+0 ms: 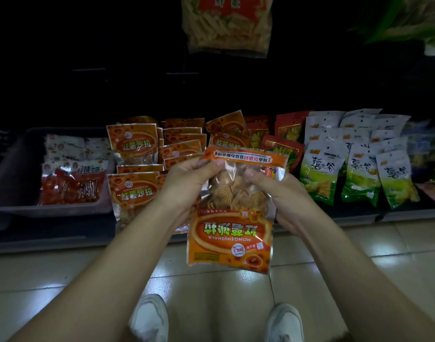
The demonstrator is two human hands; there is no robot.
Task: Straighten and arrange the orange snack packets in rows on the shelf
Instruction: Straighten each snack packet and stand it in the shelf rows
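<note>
I hold one orange snack packet (232, 233) upside down in front of the low shelf, its print inverted and its clear window showing round coiled crisps. My left hand (190, 178) pinches its far left corner. My right hand (278, 191) grips its right side near the far end. Behind it, several matching orange packets (132, 141) lie on the shelf (63, 233) in rough rows, some overlapping and tilted, one (226, 122) standing askew at the back.
A grey tray (21, 154) at the left holds white and red packets. Red packets (288, 129) and white-green bags (354, 174) fill the shelf to the right. A large bag (226, 23) hangs above. Tiled floor and my white shoes (150, 319) lie below.
</note>
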